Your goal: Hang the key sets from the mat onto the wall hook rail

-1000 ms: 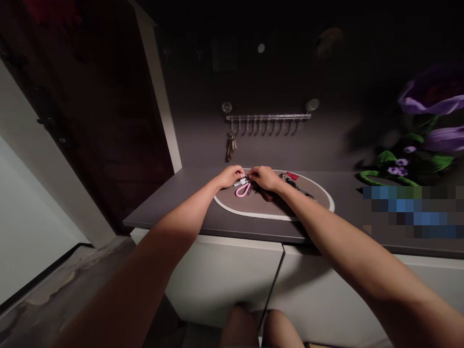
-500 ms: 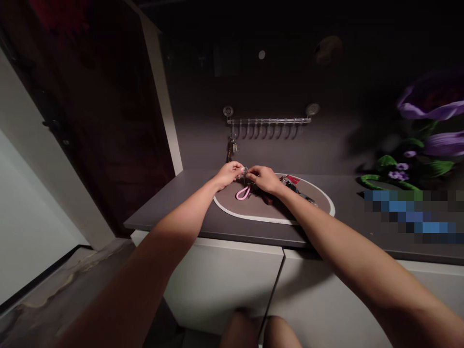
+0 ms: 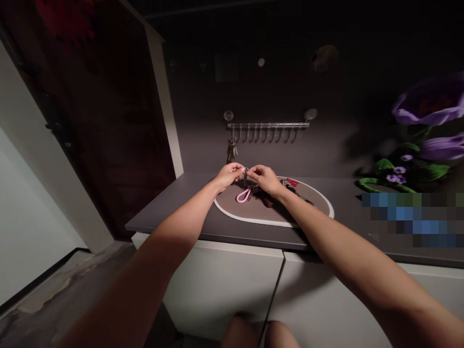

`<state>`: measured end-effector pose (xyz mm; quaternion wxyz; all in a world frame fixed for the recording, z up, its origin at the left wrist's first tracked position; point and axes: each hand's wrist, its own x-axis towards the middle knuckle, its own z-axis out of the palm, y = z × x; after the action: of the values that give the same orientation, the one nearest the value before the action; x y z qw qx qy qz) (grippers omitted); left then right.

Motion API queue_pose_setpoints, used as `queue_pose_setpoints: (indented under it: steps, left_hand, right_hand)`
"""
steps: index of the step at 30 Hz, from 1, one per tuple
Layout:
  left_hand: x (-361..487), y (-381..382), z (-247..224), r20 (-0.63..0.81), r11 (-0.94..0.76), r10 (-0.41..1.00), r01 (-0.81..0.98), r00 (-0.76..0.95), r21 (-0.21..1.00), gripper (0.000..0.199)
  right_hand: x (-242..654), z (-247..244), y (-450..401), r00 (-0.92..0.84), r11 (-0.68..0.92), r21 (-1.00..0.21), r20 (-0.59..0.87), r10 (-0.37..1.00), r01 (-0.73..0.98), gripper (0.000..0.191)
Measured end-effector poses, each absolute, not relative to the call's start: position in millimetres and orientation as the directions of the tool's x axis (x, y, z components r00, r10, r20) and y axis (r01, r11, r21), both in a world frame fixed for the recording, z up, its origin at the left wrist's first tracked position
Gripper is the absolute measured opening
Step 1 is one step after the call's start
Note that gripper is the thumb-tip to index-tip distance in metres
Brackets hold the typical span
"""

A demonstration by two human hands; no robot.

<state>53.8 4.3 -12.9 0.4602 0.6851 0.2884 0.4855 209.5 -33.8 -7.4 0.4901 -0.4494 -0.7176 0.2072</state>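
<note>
Between my fingertips is a small metal key ring (image 3: 247,169), with what looks like a key hanging below it. My left hand (image 3: 229,175) pinches it from the left, and my right hand (image 3: 265,179) pinches it from the right. Just beneath, a pink loop strap (image 3: 243,195) lies on an oval brown mat (image 3: 232,209) with a white rim. Partly hidden by my right hand and forearm are a brown key fob (image 3: 268,203), a red tag (image 3: 292,182) and other dark key items on the mat.
A clear hook rail (image 3: 268,125) is fixed to the wall behind, with a bunch of keys (image 3: 234,149) on its leftmost hook. Purple flowers (image 3: 427,113) stand at the right of the grey counter (image 3: 152,212). White cabinet doors (image 3: 224,280) are below; a dark door (image 3: 101,125) stands left.
The camera view has shifted slightly, so the wall items sit a little lower. Both hands stay at the key ring, and the piece hanging below it shows more plainly.
</note>
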Motion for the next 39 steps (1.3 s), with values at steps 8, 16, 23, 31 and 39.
queue_pose_setpoints:
  steps: [8,16,23,31,39]
  left_hand:
    - [54,-2,-9,0.413,-0.408,0.842,-0.091,0.346,0.909,0.026]
    - [54,-5,-5,0.465,-0.467,0.833,-0.069,0.299,0.882,0.029]
    - [51,3,-9,0.457,-0.456,0.889,0.173,0.037,0.873,0.024]
    - [47,5,-10,0.567,-0.477,0.824,0.544,0.002,0.690,0.027]
    - [48,2,-9,0.593,-0.464,0.805,0.637,0.014,0.615,0.026]
  right_hand:
    - [209,-8,-35,-0.094,0.535,-0.737,0.550,0.830,0.413,0.023]
    - [208,-3,-32,-0.073,0.584,-0.711,0.609,0.790,0.392,0.026]
    - [197,8,-19,0.029,0.543,-0.786,0.576,0.817,0.295,0.024]
    - [176,44,8,0.187,0.466,-0.881,0.473,0.861,0.084,0.011]
    - [158,73,30,0.329,0.395,-0.914,0.402,0.855,0.092,0.007]
